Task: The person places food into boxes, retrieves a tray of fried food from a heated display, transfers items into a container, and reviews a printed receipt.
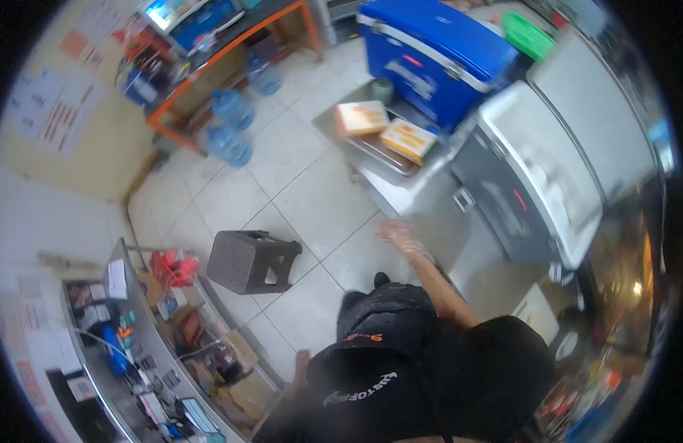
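My right hand [399,236] reaches forward beside the steel table [474,243], wearing what looks like a thin clear plastic glove. It is blurred, its fingers loosely bent and apart, and I see nothing in them. My left hand [302,361] hangs low by my left side; only a small part shows past the black clothing, so its grip is hidden. Ahead of my right hand, two white-and-orange boxes [409,138] rest on a brown tray [383,152]. Right of it stands a grey cooler box [499,191] with its white lid [596,111] raised and whitish contents inside.
A closed blue cooler box [424,61] stands behind the boxes. On the tiled floor are a dark plastic stool [252,262] and several large water bottles [229,145] near an orange-framed desk [178,102]. Cluttered shelving [136,332] runs along my left.
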The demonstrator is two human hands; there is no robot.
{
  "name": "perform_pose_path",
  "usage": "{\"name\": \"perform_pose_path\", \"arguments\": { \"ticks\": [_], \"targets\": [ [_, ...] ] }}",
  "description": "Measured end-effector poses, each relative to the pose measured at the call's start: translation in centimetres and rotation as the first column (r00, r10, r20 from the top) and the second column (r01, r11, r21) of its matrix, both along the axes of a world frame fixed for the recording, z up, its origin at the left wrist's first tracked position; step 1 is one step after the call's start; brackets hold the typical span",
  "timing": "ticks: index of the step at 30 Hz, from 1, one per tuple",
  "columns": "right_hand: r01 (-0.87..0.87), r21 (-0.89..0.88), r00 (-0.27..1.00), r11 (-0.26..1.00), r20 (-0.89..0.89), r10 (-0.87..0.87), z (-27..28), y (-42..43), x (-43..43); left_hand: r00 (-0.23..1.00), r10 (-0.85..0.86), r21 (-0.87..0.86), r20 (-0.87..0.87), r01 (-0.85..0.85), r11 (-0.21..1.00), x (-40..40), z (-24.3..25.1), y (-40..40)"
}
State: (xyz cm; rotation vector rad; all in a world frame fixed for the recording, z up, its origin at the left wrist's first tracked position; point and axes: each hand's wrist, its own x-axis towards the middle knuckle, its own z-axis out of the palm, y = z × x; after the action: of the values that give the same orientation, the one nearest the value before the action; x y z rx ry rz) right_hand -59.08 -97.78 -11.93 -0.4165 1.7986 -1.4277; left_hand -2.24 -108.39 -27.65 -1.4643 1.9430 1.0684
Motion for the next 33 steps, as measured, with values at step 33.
{"name": "perform_pose_path", "arguments": {
  "ticks": [33],
  "targets": [
    [0.355,-0.124,0.918,0.926,-0.141,-0.371,7.2,-74.9,-77.2,0.845,-0.511,-0.057,-0.158,0.509,0.859,-98.8,3.1,-101.9]
  ]
}}
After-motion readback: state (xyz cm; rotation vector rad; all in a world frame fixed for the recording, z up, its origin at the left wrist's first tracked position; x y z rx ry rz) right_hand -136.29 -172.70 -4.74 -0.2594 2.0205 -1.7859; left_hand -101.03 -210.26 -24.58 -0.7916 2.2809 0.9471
